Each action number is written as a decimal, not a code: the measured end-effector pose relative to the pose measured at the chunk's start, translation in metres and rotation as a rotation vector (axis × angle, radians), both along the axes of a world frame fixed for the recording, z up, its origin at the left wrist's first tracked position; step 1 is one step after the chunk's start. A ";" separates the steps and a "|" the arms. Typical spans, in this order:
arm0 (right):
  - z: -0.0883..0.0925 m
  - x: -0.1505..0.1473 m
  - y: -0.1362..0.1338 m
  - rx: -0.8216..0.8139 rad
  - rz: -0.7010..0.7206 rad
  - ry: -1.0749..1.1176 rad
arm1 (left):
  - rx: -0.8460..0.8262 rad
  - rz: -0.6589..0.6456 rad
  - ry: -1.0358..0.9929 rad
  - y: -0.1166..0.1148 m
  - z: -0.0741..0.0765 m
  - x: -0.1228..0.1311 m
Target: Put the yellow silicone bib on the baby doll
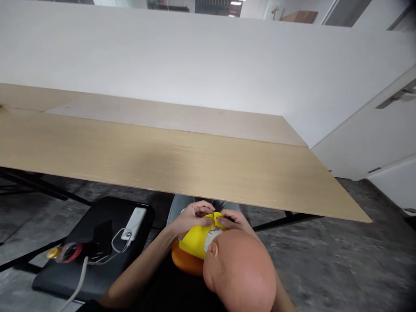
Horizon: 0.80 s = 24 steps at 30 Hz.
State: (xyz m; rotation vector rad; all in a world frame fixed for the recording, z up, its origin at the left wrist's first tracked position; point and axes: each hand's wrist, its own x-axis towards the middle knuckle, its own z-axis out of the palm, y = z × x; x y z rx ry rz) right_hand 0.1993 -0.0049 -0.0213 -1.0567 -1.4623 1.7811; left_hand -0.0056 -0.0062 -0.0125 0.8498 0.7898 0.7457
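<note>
A bald baby doll [243, 271] lies across my lap, its head toward me and turned to the left. Yellow clothing [194, 241] covers its body, with a whitish patch [212, 237] at the neck. My left hand [197, 217] is closed on the yellow clothing near its middle, thumb on top. On the other side, my right hand [235, 220] pinches the same clothing, close to my left fingers. Under the doll an orange rounded thing [187, 261] shows. The undersides of both grips are hidden.
A wooden table [182, 160] stretches across in front, its near edge just beyond my hands. On a black stool [65, 277] at left lie a white power bank [134, 222] with a cable, a black phone-like object [102, 237] and a clear-and-red item [69, 252]. A white door [373, 125] stands at right.
</note>
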 end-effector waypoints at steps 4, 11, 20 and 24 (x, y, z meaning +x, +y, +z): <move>0.004 -0.001 -0.002 0.023 0.002 -0.111 | 0.009 -0.005 0.059 0.001 0.007 -0.002; -0.001 -0.004 -0.004 -0.122 -0.031 -0.012 | 0.025 -0.015 -0.005 0.002 0.009 -0.002; -0.005 -0.004 -0.003 -0.104 -0.035 -0.020 | 0.030 -0.072 0.146 0.001 0.020 0.002; 0.000 -0.002 -0.003 -0.050 -0.034 -0.017 | -0.006 -0.072 0.027 0.002 0.010 0.003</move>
